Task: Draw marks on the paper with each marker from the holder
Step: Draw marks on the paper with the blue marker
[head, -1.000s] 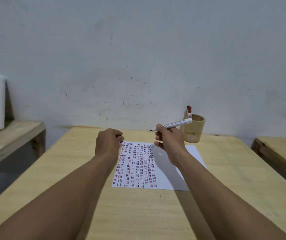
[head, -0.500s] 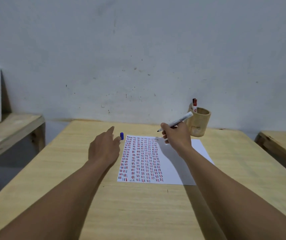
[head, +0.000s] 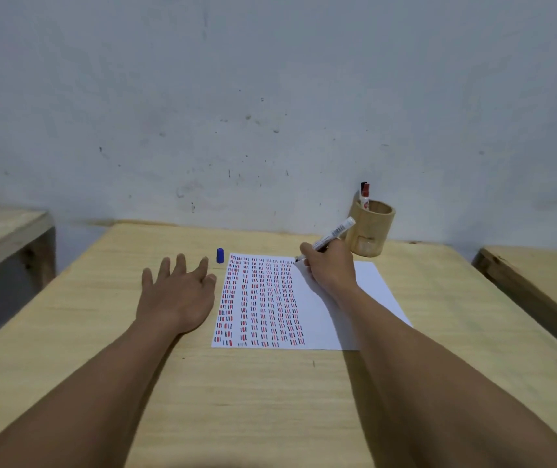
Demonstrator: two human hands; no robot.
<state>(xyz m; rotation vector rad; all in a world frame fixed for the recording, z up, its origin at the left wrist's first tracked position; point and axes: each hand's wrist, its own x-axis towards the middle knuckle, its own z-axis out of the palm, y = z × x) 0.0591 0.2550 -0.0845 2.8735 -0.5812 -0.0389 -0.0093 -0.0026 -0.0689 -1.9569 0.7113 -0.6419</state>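
Observation:
A white sheet of paper [head: 368,282] lies on the wooden table [head: 270,400], its left part filled with columns of short red, blue and black marks. My right hand [head: 329,268] holds an uncapped white marker [head: 332,236] with its tip touching the paper near the top edge. My left hand [head: 177,293] rests flat on the table left of the paper, fingers spread. A blue cap [head: 220,255] stands upright by the paper's top left corner. The bamboo holder [head: 370,233] behind my right hand has a red-capped marker [head: 365,195] in it.
A stained white wall rises straight behind the table. A second wooden table [head: 3,234] stands to the left and another [head: 540,278] to the right, each across a gap.
My left hand set the blue cap down on the table and opened flat. My right hand lowered the marker from mid-air until its tip met the paper.

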